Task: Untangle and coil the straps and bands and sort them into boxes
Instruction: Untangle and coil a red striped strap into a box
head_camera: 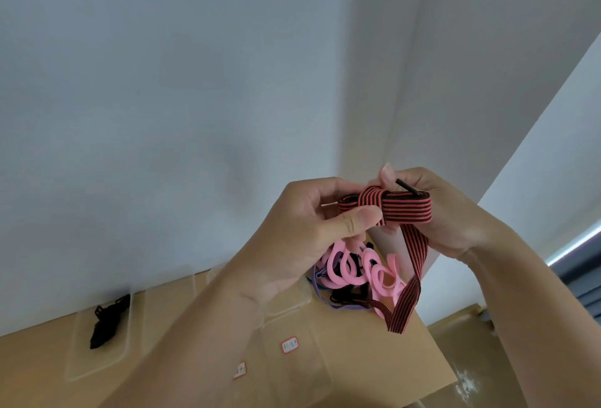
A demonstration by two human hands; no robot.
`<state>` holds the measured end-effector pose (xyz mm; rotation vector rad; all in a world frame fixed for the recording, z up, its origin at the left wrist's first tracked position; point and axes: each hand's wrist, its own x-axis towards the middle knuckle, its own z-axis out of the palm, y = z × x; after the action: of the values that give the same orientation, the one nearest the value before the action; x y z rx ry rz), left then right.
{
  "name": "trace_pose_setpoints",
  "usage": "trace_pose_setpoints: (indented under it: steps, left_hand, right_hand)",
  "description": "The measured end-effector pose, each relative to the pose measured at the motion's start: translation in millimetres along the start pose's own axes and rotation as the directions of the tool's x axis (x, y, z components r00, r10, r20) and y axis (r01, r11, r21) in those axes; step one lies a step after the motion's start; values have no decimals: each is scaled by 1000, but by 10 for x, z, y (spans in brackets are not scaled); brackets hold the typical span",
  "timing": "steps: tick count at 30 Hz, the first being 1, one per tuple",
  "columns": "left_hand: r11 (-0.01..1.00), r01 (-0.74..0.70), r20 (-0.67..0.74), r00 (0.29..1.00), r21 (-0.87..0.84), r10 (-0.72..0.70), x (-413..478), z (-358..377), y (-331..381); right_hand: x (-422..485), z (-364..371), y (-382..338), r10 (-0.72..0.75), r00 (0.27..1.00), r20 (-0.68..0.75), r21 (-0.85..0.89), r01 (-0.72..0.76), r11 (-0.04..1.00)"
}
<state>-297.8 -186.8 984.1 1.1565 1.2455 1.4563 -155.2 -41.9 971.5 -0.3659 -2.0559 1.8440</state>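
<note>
Head view showed two hands raised in front of a pale wall, both grasping one red-and-black striped strap (408, 210). The left hand (292, 238) pinched the left end of the folded bundle between thumb and curled fingers, and the right hand (455, 212) gripped the right end with its fingers wrapped behind and one fingertip above the top edge. The bundle's long axis ran left to right, nearly level, with one turn of strap crossing over it near the left end. A single loose tail dropped from the underside, slanting down and slightly right, then hung with its cut end pointing down above the table (357, 362). Just below the hands lay one tangle: a pink looped band (354, 272), a thin purple band (320, 293) and dark bands (344, 297) wound together; how many dark ones I could not tell. Farther left a clear box (97, 365) held one black strap (107, 319). At least two more clear boxes stood near it, and two small red-edged labels (289, 345) showed there.
</note>
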Motion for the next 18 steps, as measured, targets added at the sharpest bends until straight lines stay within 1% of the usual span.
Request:
trace_pose_setpoints:
  steps: [2,3,6,9,11,12,14,16,18]
  left_hand:
    - [987,32,21,999,-155,-29,-4,-30,13]
    - [977,51,28,999,-206,-46,-3,-37,27]
    - [949,93,42,996,-300,-84,19,-6,62]
    - [901,125,2,991,-415,-136,62,15,92]
    - [882,138,-47,983,-450,-178,85,14,107]
    - [878,142,-72,978,-458,-196,95,13,112]
    - [878,143,-115,969,-457,-218,114,12,123]
    - [886,135,-162,960,-443,-227,133,21,121]
    - [895,109,-241,943,-433,-231,153,37,110]
  right_hand:
    - [-25,-41,-40,-18,997,-77,-89,11,996]
    - [-46,-66,-53,-28,994,-102,-103,17,995]
    - [-88,-84,-87,-21,992,-124,-40,17,999]
    - [-109,-11,-138,-15,991,-131,-14,14,1000]
    - [-140,45,-182,-2,992,-128,-13,0,1000]
    - [-152,59,-190,-29,991,-132,-49,23,999]
    - [-164,78,-179,-101,985,-143,-203,71,977]
    - [-170,118,-187,-104,981,-163,-293,53,955]
    - [-177,138,-192,-64,972,-225,-261,3,965]
